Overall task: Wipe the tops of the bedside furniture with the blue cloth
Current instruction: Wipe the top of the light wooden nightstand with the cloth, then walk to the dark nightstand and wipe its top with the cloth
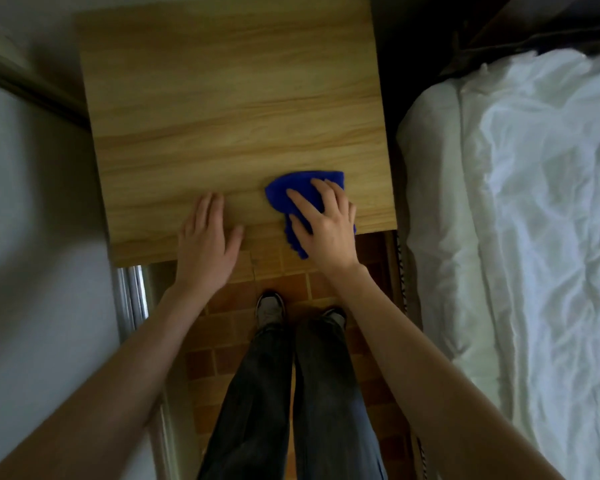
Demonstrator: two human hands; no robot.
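Blue cloth (293, 192) sits near the front right corner of the bedside table top (229, 109), bunched under the right hand (326, 223), with one ragged end spilling over the front edge and hanging above the tiled floor (232, 341). And look at that hand: fingers (300, 202) spread wide and lying fairly straight across the fabric, palm bearing down. There's no pinch and no fist, just flat pressure on the cloth. On the other side, the left hand (207, 244) lies flat on the wood at the front edge, fingers extended and close together, holding nothing and bracing the body by the look of it. The step in hand, I'd say, is the wipe of this top, and judging by where the cloth lies, the far half toward the wall wants covering too. To do it well, gather that dangling end back under the palm so the full pad meets the wood. Then press evenly and run long overlapping passes along the grain, right out to the corners. The left hand would need to lift clear when the cloth comes its way, or a patch goes missed. Mind the right edge too: the bed (516, 202) with its white cover lies just across a dark gap, and dust pushed off that side could land there.
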